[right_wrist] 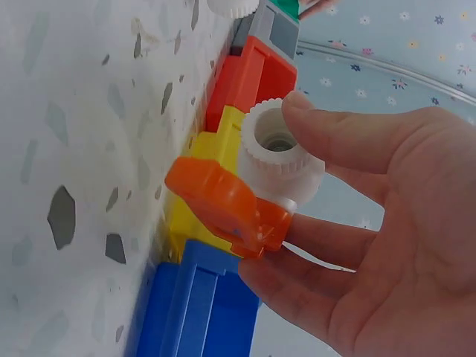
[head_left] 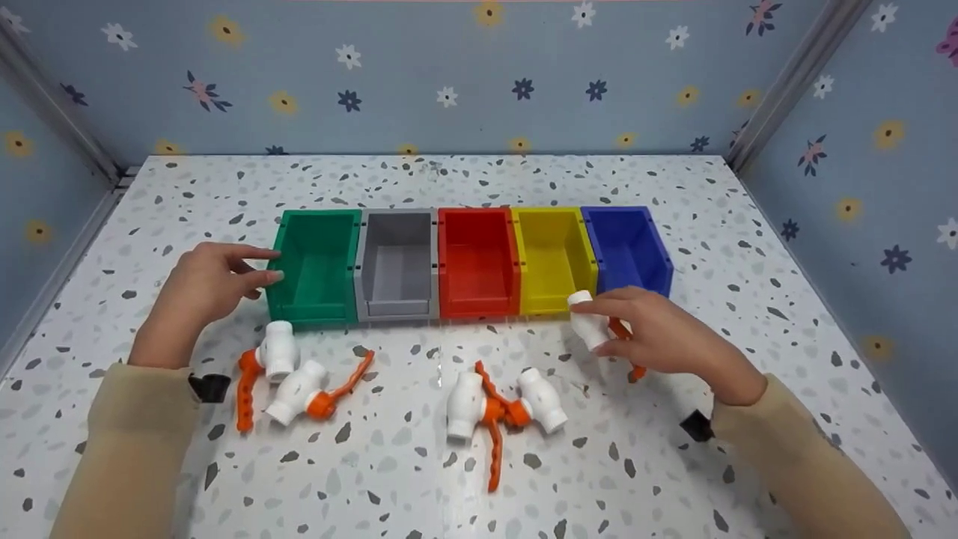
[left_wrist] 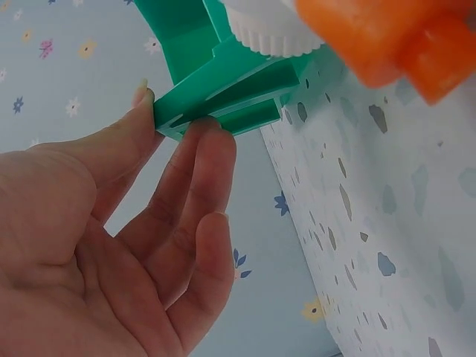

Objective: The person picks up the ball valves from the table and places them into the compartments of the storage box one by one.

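Observation:
My right hand grips a white ball valve with an orange lever, in front of the yellow bin and the blue bin. In the right wrist view, the thumb lies by the open end of that valve and fingers touch its orange lever. At the far left, my left hand pinches the side rim of the green bin between thumb and fingers; the left wrist view shows the fingertips against the green wall.
Between the green and yellow bins stand a grey bin and a red bin, all in one row. Two white valves lie near the left forearm. Another pair of valves lies at the middle front, levers crossing. Flowered panels surround the speckled table.

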The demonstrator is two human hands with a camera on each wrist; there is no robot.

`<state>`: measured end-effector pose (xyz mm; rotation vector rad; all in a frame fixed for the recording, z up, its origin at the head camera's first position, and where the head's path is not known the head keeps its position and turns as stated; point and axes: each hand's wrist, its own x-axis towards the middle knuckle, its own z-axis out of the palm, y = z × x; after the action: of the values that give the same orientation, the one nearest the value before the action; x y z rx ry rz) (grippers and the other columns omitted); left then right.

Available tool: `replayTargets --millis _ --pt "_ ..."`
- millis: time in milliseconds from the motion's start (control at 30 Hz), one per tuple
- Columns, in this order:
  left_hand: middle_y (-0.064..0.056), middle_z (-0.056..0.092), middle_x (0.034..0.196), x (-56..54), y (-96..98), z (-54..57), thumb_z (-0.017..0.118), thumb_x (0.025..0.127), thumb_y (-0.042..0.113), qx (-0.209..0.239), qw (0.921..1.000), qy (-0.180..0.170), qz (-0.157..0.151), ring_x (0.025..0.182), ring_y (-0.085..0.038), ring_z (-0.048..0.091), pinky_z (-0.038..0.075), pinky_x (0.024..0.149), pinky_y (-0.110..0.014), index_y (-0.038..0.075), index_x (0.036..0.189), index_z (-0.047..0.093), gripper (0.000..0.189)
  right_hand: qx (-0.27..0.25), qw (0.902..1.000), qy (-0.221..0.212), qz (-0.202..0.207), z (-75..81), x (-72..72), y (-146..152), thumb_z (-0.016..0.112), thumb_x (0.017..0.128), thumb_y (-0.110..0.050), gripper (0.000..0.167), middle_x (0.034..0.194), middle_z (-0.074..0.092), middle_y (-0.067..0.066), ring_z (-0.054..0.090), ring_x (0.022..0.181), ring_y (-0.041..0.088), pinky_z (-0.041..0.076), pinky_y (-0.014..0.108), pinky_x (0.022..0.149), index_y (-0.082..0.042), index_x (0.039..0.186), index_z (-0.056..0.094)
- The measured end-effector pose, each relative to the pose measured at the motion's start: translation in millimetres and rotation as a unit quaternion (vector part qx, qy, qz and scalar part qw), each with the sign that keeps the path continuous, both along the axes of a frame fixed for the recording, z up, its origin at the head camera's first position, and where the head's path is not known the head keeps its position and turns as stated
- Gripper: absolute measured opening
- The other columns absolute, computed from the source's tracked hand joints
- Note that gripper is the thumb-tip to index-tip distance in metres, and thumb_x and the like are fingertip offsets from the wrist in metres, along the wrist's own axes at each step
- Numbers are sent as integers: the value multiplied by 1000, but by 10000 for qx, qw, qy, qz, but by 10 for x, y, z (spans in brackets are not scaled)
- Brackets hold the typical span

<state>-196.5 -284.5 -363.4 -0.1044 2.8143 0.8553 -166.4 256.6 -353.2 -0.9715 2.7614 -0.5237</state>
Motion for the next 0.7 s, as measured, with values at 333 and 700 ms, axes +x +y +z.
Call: replayTargets --millis 333,700 --pt "-26 58 118 13 15 4 62 99 37 -34 10000 2 10 102 -42 64 51 77 -50 10 146 52 55 -140 9990 138 -407 80 -135 172 79 87 -21 57 111 62 3 54 90 24 48 38 78 -18 141 59" --pt "-26 56 119 15 10 0 62 99 37 6 10000 -47 61 103 -43 63 51 77 -50 10 146 51 55 -88 9971 242 -722 140 -334 299 77 90 -20 57 92 56 4 52 84 26 44 40 78 -17 143 56"
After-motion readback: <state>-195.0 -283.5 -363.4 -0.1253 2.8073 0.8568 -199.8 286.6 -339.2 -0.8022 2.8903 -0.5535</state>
